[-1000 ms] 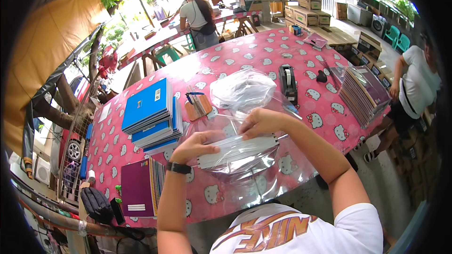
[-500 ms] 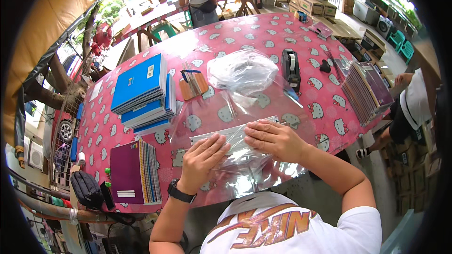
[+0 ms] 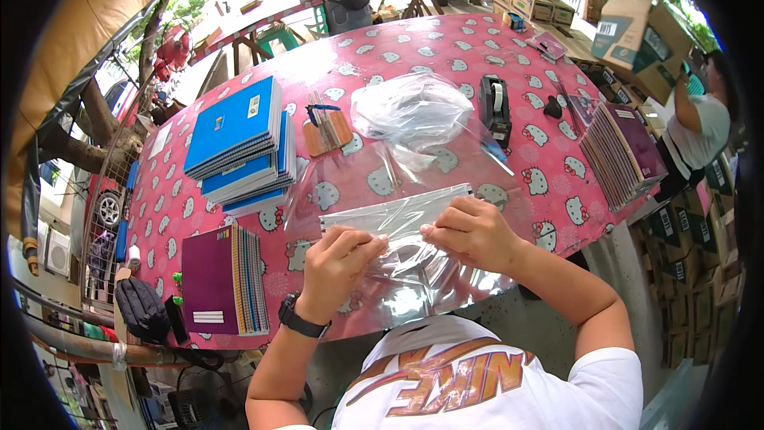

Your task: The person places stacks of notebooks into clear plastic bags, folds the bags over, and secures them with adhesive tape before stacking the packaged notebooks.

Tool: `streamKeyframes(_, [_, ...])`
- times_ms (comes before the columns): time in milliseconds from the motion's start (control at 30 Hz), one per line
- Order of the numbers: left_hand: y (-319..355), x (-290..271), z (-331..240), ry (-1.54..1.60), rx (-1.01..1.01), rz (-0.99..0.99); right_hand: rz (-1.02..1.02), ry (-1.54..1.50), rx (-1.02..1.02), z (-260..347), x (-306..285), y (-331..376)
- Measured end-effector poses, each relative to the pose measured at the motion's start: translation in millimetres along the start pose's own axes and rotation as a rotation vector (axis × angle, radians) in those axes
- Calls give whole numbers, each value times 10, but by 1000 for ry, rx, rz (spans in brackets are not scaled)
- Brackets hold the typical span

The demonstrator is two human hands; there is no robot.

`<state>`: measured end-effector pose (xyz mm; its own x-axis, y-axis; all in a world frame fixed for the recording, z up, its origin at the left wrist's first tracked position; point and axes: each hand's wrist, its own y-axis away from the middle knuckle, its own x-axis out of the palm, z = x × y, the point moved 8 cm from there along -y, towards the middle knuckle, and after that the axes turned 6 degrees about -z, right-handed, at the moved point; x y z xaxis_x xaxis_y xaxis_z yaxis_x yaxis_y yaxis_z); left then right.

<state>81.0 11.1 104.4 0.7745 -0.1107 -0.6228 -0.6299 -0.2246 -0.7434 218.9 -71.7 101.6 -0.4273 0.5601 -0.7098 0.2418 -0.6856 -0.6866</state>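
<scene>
A large clear plastic sheet lies on the table in front of me. On it is a flat, whitish rectangular piece with small dark marks at its ends; glare and film hide what it is. My left hand, with a black watch on the wrist, pinches the plastic at the left of this piece. At the right, my right hand has its thumb and fingers pressed together on the film as well. Crumpled folds of plastic lie between and below the two hands.
Blue spiral notebooks and purple ones are stacked at left. Beyond the sheet lie pens on a wooden block, bundled plastic and a tape dispenser. More notebooks stand right; a person there lifts a carton.
Both hands have gone from lying flat on the plastic to pinching it, drawn slightly nearer me. At right, a person has come up holding a carton.
</scene>
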Motion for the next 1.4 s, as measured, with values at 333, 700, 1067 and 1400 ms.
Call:
streamKeyframes(333, [-471, 116, 615, 2, -278, 225, 522, -423, 652, -584, 267, -287])
streamKeyframes(700, [-525, 470, 1215, 257, -624, 229, 350, -479, 766, -1348, 683, -526])
streamKeyframes(1067, [535, 552, 497, 27, -221, 159, 156, -81, 103, -298, 942, 370])
streamKeyframes(1400, [1486, 1012, 417, 35, -413, 62, 92, -21, 213, -28, 1452, 1003])
